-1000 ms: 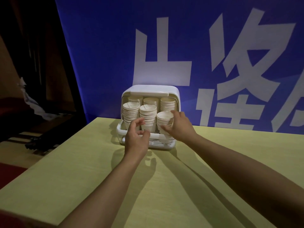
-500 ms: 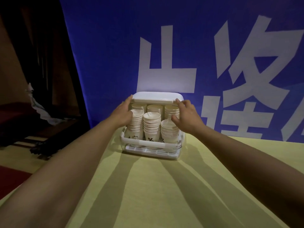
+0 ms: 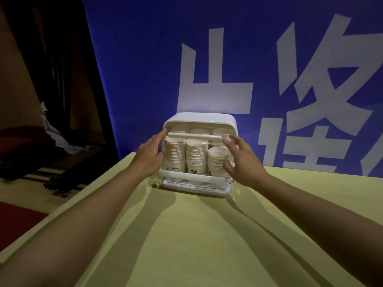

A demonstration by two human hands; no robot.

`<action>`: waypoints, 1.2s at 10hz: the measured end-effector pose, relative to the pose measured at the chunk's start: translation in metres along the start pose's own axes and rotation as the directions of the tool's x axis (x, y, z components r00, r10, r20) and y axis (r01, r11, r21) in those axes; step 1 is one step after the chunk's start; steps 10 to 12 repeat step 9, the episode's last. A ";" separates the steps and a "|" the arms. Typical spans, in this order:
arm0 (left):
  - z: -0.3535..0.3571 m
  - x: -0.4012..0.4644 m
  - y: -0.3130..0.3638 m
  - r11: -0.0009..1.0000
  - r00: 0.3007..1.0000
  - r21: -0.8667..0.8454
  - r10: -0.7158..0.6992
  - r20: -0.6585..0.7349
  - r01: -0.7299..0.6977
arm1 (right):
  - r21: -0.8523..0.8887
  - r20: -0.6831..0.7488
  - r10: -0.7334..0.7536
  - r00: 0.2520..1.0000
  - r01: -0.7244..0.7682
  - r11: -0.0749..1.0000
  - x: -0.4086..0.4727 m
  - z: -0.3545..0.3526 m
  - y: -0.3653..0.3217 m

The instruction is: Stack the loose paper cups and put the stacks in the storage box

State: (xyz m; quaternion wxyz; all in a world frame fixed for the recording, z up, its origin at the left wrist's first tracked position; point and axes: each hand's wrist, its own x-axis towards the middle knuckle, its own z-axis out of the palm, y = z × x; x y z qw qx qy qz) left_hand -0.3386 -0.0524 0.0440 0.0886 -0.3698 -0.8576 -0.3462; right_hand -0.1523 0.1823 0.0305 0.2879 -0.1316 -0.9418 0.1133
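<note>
Head view, storage box between open hands

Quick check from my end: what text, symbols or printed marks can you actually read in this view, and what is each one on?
"%": black print on the middle front paper cup stack in the storage box.
Small black drawing, not text, on the left front cup stack; too small to make out.
Black print on the right front cup stack; mostly hidden, unreadable.
Large white Chinese characters on the blue banner; cut off by the frame, not fully readable.

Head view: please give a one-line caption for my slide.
Both open hands, left and right, flank a storage box filled with stacked paper cups.
</note>
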 end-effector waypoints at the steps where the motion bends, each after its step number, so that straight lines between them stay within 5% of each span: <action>1: 0.013 -0.022 -0.006 1.000 0.999 -0.012 -0.011 -0.049 0.010 | -0.039 0.023 -0.023 0.999 0.024 0.999 -0.026 0.009 -0.002; 6: 0.039 -0.056 -0.018 0.931 0.998 0.363 0.031 0.055 -0.049 | -0.107 0.125 0.005 0.992 0.008 0.994 -0.074 0.035 -0.007; 7: 0.038 -0.058 -0.004 0.930 0.998 0.361 0.058 0.036 -0.067 | -0.128 0.159 0.001 0.987 0.019 0.992 -0.074 0.027 -0.008; 9: 0.064 -0.078 0.054 0.958 0.959 0.049 0.282 0.029 -0.283 | -0.052 0.228 0.070 0.971 -0.060 0.997 -0.095 -0.007 0.001; 12: 0.064 -0.078 0.054 0.958 0.959 0.049 0.282 0.029 -0.283 | -0.052 0.228 0.070 0.971 -0.060 0.997 -0.095 -0.007 0.001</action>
